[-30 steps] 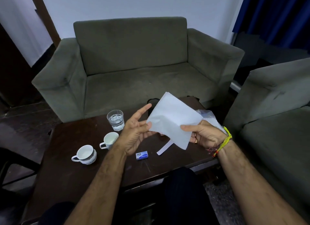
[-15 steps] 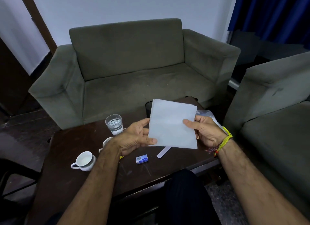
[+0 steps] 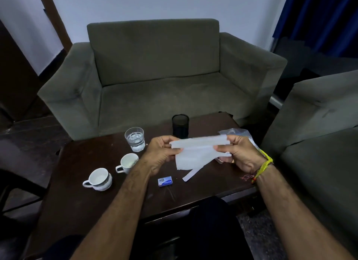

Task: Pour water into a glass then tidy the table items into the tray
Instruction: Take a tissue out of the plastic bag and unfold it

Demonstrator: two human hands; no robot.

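Nearest on the dark wooden table (image 3: 81,201) lies a small blue box (image 3: 165,181), possibly a matchbox, though its print is too small to read. Just right of it a narrow white paper strip (image 3: 190,175) rests on the wood. To the left stand two white cups, the nearer cup (image 3: 98,179) and the farther cup (image 3: 126,163), close together but apart. Above the table both hands hold a folded white paper sheet (image 3: 195,152): the left hand (image 3: 161,155) pinches its left end between thumb and curled fingers, and the right hand (image 3: 240,155) grips its right end the same way. Behind the left hand stands the glass of water (image 3: 135,138), and farther back a black cylindrical holder (image 3: 180,125). A clear plastic bag (image 3: 235,133) lies behind the right hand. Beyond the table sits a grey-green sofa (image 3: 155,66).
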